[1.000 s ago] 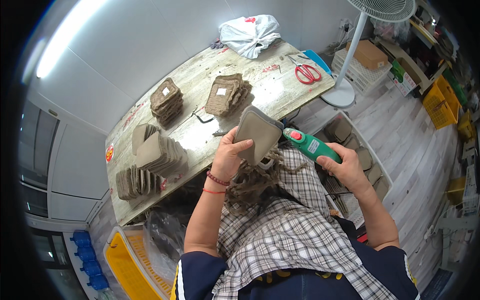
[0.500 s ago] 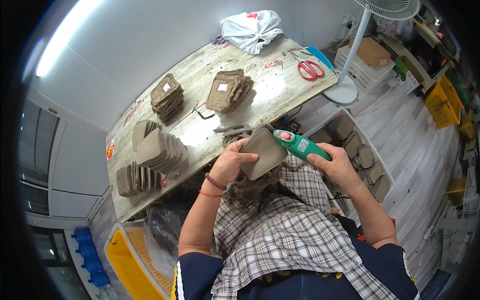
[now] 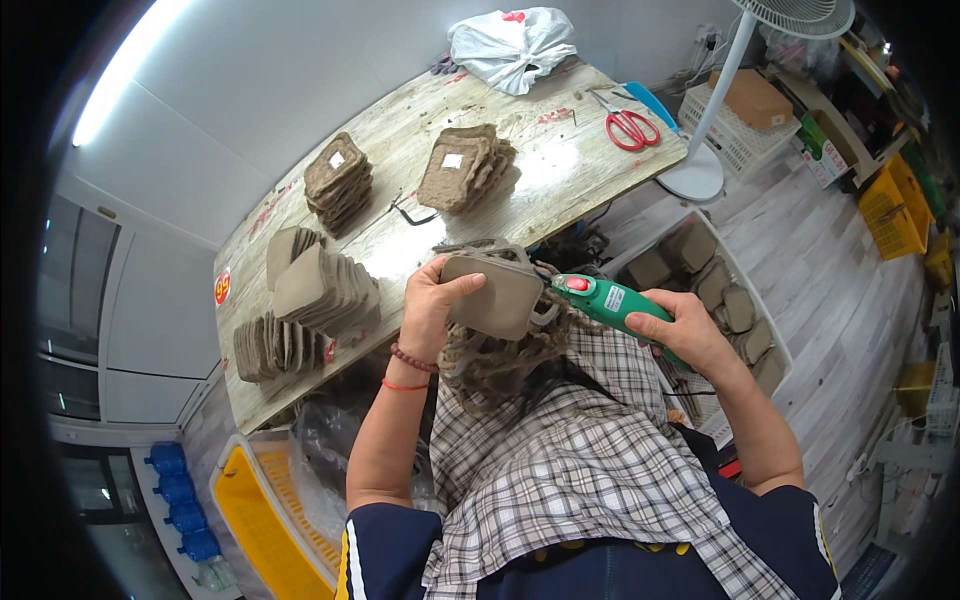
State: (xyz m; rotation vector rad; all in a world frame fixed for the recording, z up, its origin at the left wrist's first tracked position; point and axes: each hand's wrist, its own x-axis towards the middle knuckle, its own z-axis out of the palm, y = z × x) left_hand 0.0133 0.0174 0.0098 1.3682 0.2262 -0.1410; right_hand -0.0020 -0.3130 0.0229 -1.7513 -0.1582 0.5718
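Note:
My left hand [image 3: 430, 308] grips a flat, taupe pad with rounded corners [image 3: 497, 300] by its left side, thumb on top. In my right hand [image 3: 690, 332] is a green handheld electric cutter [image 3: 603, 299] with a red button, its tip pointing left at the pad's right edge. Whether the tip touches the pad I cannot tell. A heap of taupe trimmed strips [image 3: 500, 365] lies on my checked apron [image 3: 575, 455], below the pad. Some strips also loop around the pad's far and right edges.
On the table [image 3: 390, 270] stand stacks of smooth pads [image 3: 325, 288] and rough-edged pads [image 3: 460, 170], red-handled scissors [image 3: 630, 130] and a white plastic bag [image 3: 512, 48]. A white crate of pads [image 3: 735, 300] is at my right, a yellow bin [image 3: 265, 525] lower left, a fan [image 3: 692, 175] beyond.
My left hand has moved left and turned the pad. The cutter's tip has gone from the pad's upper corner to beside its right edge. A loose strip now shows there.

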